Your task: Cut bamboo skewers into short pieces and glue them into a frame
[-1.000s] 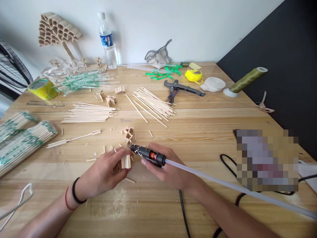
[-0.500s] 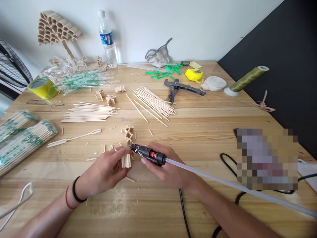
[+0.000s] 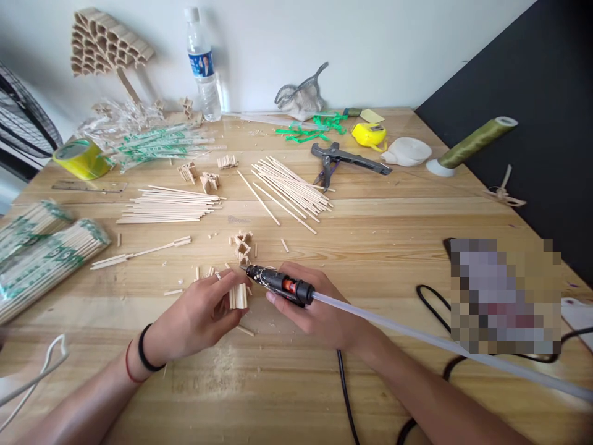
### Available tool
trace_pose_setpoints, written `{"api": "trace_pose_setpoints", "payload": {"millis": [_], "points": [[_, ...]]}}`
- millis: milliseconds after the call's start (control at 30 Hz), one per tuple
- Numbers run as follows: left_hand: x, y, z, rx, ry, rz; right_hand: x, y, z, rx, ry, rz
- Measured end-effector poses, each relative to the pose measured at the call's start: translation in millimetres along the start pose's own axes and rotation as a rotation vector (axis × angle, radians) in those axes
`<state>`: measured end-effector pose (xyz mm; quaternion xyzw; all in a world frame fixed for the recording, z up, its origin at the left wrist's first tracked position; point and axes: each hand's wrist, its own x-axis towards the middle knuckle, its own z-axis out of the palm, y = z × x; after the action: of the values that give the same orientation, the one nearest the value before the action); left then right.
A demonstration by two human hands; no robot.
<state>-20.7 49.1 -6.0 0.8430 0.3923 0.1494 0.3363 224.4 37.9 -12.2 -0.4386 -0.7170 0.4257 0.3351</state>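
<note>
Between the thumb and fingers of my left hand (image 3: 199, 315) is a small block of short wooden sticks (image 3: 238, 296) set side by side. My right hand (image 3: 319, 309) is closed around a black hot glue gun (image 3: 278, 284), its nozzle pointing left, close above the block; whether the tip touches it I cannot tell. A long translucent glue stick (image 3: 393, 327) runs out of the gun's back over my right forearm. Just beyond the nozzle stands a small honeycomb-like stick piece (image 3: 243, 246). Short cut sticks (image 3: 204, 272) lie partly hidden behind my left hand.
Loose sticks lie in two piles, left (image 3: 171, 205) and middle (image 3: 291, 188). Bagged sticks (image 3: 55, 266) lie at left. Farther back are grey cutters (image 3: 349, 161), a yellow tape measure (image 3: 369, 134) and a water bottle (image 3: 202, 68). A black cord (image 3: 345, 395) crosses the near right.
The whole view has shifted slightly. My hands, the block and the glue gun keep nearly the same positions relative to one another.
</note>
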Motion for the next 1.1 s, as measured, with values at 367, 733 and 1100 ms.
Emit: {"api": "trace_pose_setpoints", "payload": {"millis": [367,733,1100], "points": [[-1.1,-0.2,0.3,-0.01,-0.012,-0.019,-0.2,0.1,0.0,-0.004,-0.003,0.023],[-0.8,0.9,-0.5,-0.014,-0.016,-0.018,0.5,-0.8,-0.9,-0.001,-0.016,0.024],[-1.0,1.8,-0.8,-0.009,-0.009,-0.005,0.1,0.4,-0.3,-0.009,-0.012,0.007]]}}
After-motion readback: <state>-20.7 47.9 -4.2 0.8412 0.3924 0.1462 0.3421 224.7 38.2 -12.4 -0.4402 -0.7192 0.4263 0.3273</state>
